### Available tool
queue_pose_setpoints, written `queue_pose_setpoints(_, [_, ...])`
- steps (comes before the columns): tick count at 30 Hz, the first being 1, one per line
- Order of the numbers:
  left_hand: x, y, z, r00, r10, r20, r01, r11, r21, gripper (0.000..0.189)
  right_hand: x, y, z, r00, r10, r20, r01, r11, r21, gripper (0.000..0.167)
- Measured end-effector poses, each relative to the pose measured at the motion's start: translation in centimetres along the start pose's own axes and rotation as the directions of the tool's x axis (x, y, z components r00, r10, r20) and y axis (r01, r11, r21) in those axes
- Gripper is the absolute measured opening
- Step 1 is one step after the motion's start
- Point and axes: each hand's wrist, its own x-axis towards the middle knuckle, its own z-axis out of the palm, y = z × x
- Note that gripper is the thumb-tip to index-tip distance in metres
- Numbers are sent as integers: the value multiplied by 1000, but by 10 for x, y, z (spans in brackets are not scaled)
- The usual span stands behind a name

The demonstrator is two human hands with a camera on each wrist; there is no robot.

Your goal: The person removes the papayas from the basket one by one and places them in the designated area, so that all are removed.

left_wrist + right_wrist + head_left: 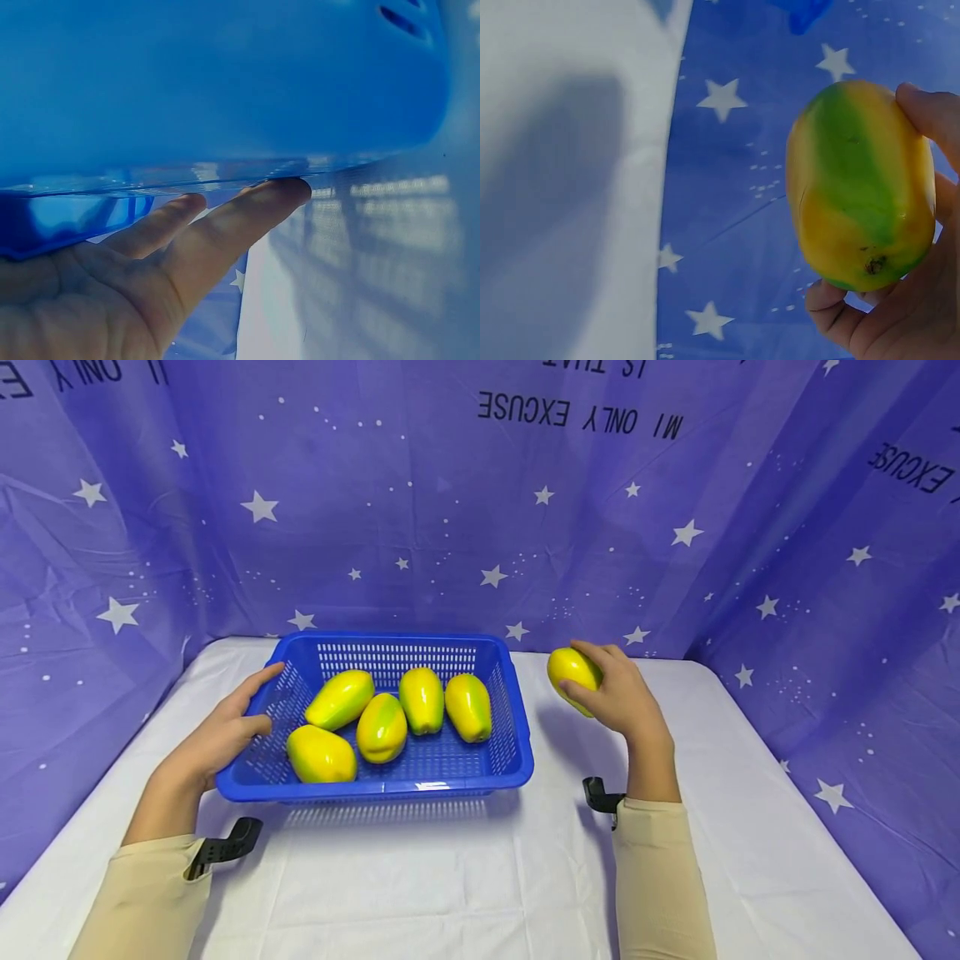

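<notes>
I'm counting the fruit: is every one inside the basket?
No, the right hand holds one yellow-green fruit outside the blue basket.

Head view: brightly, evenly lit, apparently from above; small white highlights were returned by the glossy yellow fruits (422,700), and a streak of glare was borne on the front rim of the blue basket (315,791). Soft shadows were cast on the white cloth (420,877) below the basket, flecked with light through its perforations, and to the left of the right hand (618,689). Left wrist view: blue-tinted, hazy; the near basket wall was rendered as smooth blur, the cloth partly washed out and crossed by lattice shadow. Right wrist view: dimmer, cool; the held fruit (859,187) was rendered fairly crisply, a broad, soft-edged shadow spread across the cloth.
</notes>
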Motion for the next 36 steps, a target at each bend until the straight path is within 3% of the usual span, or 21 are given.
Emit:
queue_pose_setpoints(13, [-1, -1, 1, 1000, 13, 0, -13, 1000, -6, 89, 1, 30, 21, 986, 100, 134, -88, 992, -88, 65])
queue_pose_setpoints(26, [-2, 0, 1, 1000, 13, -7, -13, 1000, 4, 89, -1, 32, 30, 916, 287, 279, -254, 956, -150, 70])
queue_pose_setpoints(36, [-1, -1, 1, 1000, 10, -10, -10, 1000, 3, 89, -2, 30, 29, 896, 325, 303, -290, 944, -158, 74])
